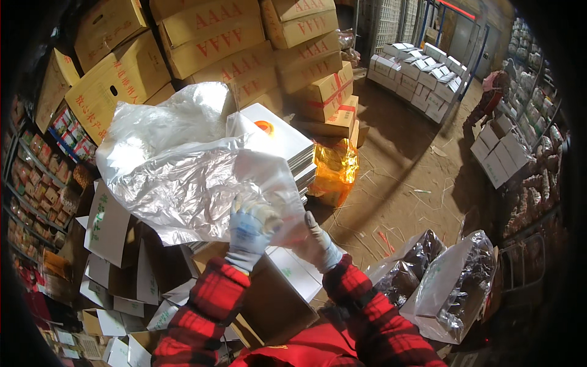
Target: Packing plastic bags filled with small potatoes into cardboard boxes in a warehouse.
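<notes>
A large clear plastic bag spreads out in front of me, crinkled and shiny. My left hand, in a pale work glove, is closed on its near part. My right hand, gloved too, grips the bag's right edge with the thumb upright; film partly covers its fingers. Below my hands stands an open cardboard box with a white flap. Just beyond the bag rises a stack of flat white sheets, the top one bearing an orange round mark.
Brown cartons tower at the back left. Open white boxes crowd my left. Plastic-lined boxes stand at the right. An orange plastic wrap lies beside the stack. Farther off, a person is near white cartons; straw litters the floor.
</notes>
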A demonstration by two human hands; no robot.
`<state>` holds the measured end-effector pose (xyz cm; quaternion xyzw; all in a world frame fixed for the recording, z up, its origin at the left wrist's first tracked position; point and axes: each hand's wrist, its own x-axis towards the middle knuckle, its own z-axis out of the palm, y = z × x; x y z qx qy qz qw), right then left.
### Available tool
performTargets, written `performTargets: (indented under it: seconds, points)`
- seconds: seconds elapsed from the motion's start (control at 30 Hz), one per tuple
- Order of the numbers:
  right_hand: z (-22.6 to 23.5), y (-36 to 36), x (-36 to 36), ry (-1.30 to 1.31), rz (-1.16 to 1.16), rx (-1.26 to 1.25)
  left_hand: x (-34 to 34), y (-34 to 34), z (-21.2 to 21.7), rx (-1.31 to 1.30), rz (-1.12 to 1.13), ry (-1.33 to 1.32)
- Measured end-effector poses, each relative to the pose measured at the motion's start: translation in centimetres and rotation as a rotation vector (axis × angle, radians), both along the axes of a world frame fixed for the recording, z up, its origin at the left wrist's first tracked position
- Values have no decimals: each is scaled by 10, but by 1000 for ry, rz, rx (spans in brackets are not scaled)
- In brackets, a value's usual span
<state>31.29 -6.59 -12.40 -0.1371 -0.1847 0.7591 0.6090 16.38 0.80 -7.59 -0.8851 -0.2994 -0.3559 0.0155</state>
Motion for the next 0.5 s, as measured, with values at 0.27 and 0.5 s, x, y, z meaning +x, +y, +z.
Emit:
performTargets:
  seconds: [0.27,0.5]
  points:
    - [11,-6,-11,-126,-5,168,-4,-1,6,-142,14,-78]
    - [3,-5,-10,-85,-64,92,-5,-9,18,-109,-9,-76]
